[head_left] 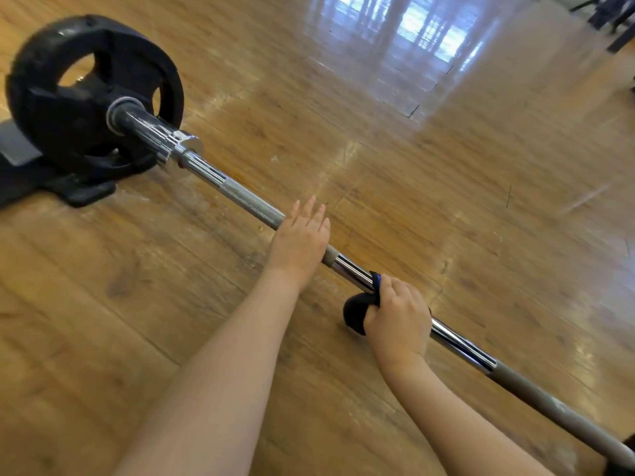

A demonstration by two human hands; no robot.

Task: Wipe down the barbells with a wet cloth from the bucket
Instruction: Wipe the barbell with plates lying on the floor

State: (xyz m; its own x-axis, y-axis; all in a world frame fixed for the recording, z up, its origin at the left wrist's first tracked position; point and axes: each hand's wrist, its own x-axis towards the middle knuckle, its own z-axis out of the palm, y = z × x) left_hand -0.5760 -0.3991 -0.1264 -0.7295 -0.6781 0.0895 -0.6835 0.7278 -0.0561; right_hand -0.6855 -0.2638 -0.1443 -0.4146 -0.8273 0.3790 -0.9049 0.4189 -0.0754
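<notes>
Wrapping a dark blue wet cloth (364,309) around the long chrome steel barbell (240,197), the right hand (398,321) clenches it against the shaft. The left hand (300,242) rests flat on the bar, fingers straight, grasping nothing. The bar lies on the wooden floor (446,187), its long axis running up-left from the right grip to a black round weight plate (86,94); knurled and shiny stretches alternate.

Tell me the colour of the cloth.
Dark blue with a brighter blue edge, cloth, head view.
</notes>
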